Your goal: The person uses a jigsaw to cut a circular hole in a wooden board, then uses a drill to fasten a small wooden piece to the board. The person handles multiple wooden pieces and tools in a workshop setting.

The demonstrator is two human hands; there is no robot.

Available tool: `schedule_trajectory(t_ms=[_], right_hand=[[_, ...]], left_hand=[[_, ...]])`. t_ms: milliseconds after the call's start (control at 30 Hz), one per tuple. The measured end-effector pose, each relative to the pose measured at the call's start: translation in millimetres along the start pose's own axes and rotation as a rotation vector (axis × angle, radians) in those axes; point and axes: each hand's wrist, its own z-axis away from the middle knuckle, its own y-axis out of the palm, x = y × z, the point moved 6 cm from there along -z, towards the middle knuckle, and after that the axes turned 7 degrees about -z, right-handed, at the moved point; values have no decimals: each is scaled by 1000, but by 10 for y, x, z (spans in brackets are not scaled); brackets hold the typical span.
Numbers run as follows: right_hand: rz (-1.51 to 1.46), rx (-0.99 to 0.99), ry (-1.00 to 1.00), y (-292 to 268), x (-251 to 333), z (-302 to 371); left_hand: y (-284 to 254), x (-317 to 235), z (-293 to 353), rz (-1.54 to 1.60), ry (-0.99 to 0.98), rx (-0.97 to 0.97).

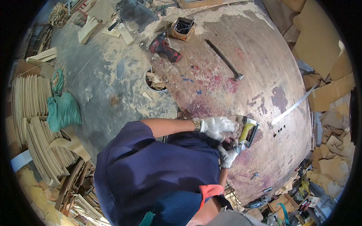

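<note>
White work gloves cover both my hands, which are close together at the near right of the worn tabletop (211, 94). My left hand (217, 127) reaches across from the left, fingers mostly stretched, with its tips near the other glove. Below it, my right hand (227, 156) has curled fingers; what they close on is hidden between the hands. Just right of both lies a nail gun (247, 132) with a yellow-green handle and dark magazine. Its lower end is close to my right fingers, and I cannot see whether they touch.
Farther off are a red-black cordless drill (164, 48), a small box (183, 33) of dark items and a long-handled hammer (224, 59). A metal ruler (294, 106) lies to the right. A round bin (156, 88) holds wood scraps. Stacked thin wooden boards (32, 107) and a green bag (64, 111) stand left.
</note>
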Motion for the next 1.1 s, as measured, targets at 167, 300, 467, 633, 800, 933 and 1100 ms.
schedule_trajectory(t_ms=[167, 300, 467, 633, 800, 933, 1100], right_hand=[[281, -14, 3, 46, 224, 119], [267, 14, 53, 61, 241, 78], [291, -26, 174, 6, 214, 24], [393, 17, 178, 19, 323, -7], [374, -8, 202, 34, 348, -74], [336, -32, 205, 44, 330, -74], [296, -68, 210, 41, 311, 3]], left_hand=[[-1049, 1003, 122, -184, -291, -158], [-2008, 1808, 454, -253, -766, -384], [-3005, 2305, 812, -501, -904, -688], [-3385, 2614, 1039, -539, -1006, -837], [-3480, 2724, 924, -851, -879, -733], [-3313, 2789, 621, -1072, -739, -536], [-2946, 2787, 391, -1020, -785, -470]])
